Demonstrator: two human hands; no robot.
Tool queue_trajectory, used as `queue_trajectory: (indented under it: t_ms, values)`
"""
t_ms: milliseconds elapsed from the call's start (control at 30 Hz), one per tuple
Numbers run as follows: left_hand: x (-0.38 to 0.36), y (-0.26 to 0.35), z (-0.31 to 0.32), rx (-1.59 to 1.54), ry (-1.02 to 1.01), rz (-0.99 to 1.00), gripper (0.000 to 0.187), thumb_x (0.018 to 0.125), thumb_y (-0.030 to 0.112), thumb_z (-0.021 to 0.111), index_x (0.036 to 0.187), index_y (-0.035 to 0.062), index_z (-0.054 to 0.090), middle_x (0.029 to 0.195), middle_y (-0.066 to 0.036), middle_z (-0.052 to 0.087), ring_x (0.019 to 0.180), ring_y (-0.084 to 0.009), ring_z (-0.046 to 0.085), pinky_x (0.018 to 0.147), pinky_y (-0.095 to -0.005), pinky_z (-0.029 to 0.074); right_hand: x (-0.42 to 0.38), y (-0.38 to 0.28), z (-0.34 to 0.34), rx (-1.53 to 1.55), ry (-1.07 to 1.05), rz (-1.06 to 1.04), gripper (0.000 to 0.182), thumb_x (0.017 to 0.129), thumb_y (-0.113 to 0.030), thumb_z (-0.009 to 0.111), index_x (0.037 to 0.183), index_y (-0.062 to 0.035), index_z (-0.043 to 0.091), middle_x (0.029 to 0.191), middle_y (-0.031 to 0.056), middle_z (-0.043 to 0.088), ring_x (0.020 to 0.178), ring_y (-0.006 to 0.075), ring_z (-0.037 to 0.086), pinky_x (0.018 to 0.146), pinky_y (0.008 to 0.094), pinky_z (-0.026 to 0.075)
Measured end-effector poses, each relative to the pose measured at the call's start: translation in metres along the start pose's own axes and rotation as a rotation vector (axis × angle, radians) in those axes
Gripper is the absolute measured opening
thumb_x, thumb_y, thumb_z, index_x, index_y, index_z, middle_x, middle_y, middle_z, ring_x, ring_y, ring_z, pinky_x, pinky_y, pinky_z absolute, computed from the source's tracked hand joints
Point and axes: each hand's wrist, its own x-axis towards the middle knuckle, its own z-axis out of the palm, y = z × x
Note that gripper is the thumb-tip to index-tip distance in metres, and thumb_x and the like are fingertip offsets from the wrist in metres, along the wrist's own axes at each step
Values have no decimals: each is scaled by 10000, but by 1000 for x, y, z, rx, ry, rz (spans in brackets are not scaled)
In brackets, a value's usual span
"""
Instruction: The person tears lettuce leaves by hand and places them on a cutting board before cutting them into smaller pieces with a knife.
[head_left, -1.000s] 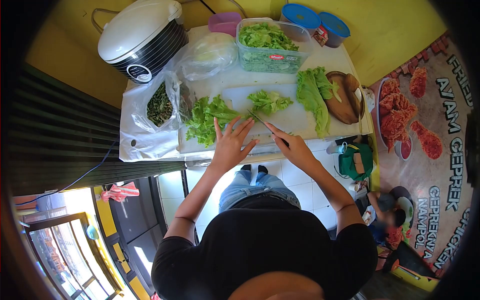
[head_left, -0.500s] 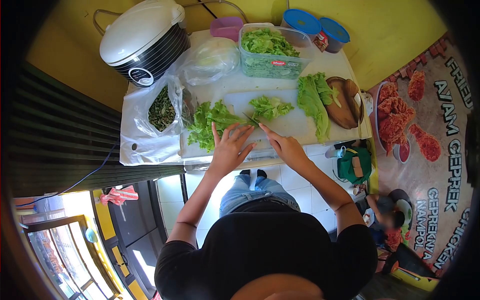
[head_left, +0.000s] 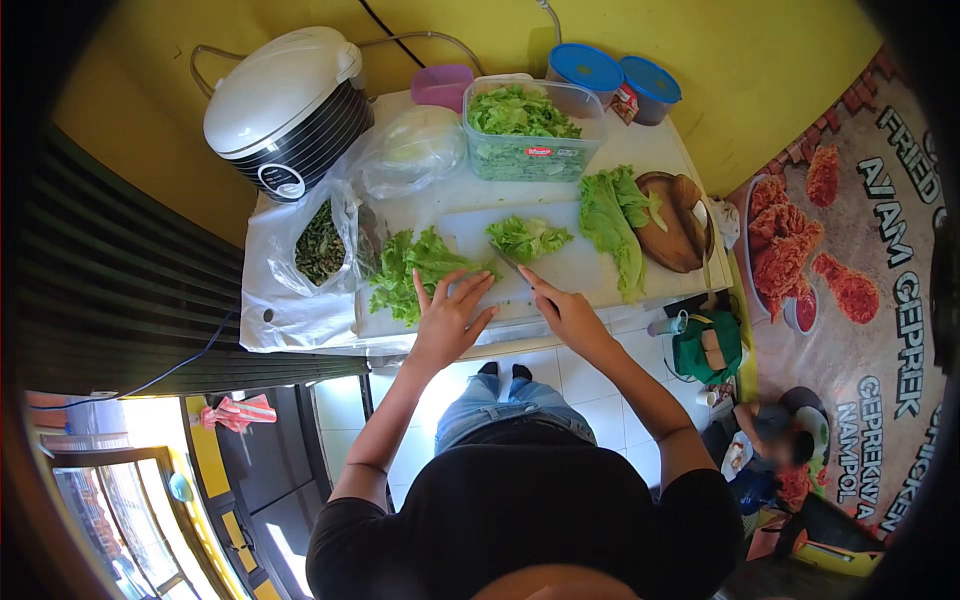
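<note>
My left hand (head_left: 452, 312) lies over the cut end of a bunch of green lettuce (head_left: 415, 262), fingers spread and fingertips touching the leaves. In my right hand (head_left: 570, 315) is a knife (head_left: 510, 261), its blade pointing up and left over a white cutting board (head_left: 590, 270). Just beyond the blade sits a small pile of cut lettuce (head_left: 528, 238) on the board. Whole lettuce leaves (head_left: 612, 225) lie across the board's right end, partly against a brown wooden dish (head_left: 672, 240).
A clear plastic tub (head_left: 540, 165) of cut lettuce stands behind the board. Left are a rice cooker (head_left: 290, 115), a bagged pale vegetable (head_left: 415, 150) and a bag of dark greens (head_left: 322, 245). Blue-lidded containers (head_left: 585, 70) stand at the back. A person (head_left: 775, 440) sits lower right.
The knife has shifted right, off the lettuce end under my left hand and towards the cut pile. My left hand stays on the lettuce. The whole view has tilted slightly.
</note>
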Motion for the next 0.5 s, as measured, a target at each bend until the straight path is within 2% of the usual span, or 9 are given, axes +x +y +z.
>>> queue_trajectory:
  t_ms: [33,100,133,167,200,233,300,433,500]
  values:
    - [4,1,1,11,7,4,439,916,369,603,1292,143,588,1293,14,576,1271,-250,446,1100,-690,30,0,-2,-4,-1,9,-6,482,979,-175,506,1448,-239,418,675,186,577,542,351,537,576,381,464]
    - [17,8,8,3,15,-3,438,910,369,611,1295,162,588,1299,8,574,1278,-256,442,1101,-688,19,-5,-7,-14,68,33,44,466,986,-169,497,1443,-228,430,669,177,555,526,270,487,584,324,449]
    - [24,10,12,-8,18,-16,437,905,369,618,1298,180,589,1306,2,572,1286,-261,437,1102,-685,9,-6,-9,-19,69,37,38,466,986,-169,497,1443,-228,430,669,177,555,526,270,487,584,324,449]
    - [31,12,15,-3,21,-14,437,905,369,618,1298,180,589,1306,2,572,1286,-261,437,1102,-685,9,-9,-10,-25,121,20,102,461,989,-170,495,1442,-223,432,668,167,549,539,225,453,583,303,436]
    - [39,13,18,-20,48,-6,406,897,351,630,1269,190,607,1290,-2,577,1282,-263,442,1102,-686,13,-11,-10,-28,174,2,167,457,991,-171,492,1442,-217,433,667,157,542,551,181,419,582,282,423]
    - [42,14,18,-38,70,-1,376,890,334,643,1241,200,625,1274,-7,582,1278,-265,448,1102,-686,18,-14,-9,-29,176,-1,166,457,991,-171,492,1442,-217,433,667,157,542,551,181,419,582,282,423]
    - [44,13,7,-48,107,-15,346,874,318,660,1199,201,641,1242,-3,587,1268,-258,456,1098,-694,26,-15,-8,-32,205,63,157,454,995,-177,490,1444,-214,431,669,131,534,579,126,405,586,268,420]
    - [35,-6,-16,-32,191,-88,306,839,282,699,1137,224,664,1186,2,595,1252,-247,474,1096,-696,44,-15,-8,-22,188,32,111,451,995,-181,492,1441,-219,437,691,123,549,571,133,404,596,258,423]
    - [31,-16,-22,-9,188,-113,293,841,283,696,1125,214,671,1200,-4,595,1253,-249,474,1096,-691,57,-18,-20,-17,176,-124,180,449,996,-188,493,1440,-223,438,710,118,563,564,132,406,602,257,426]
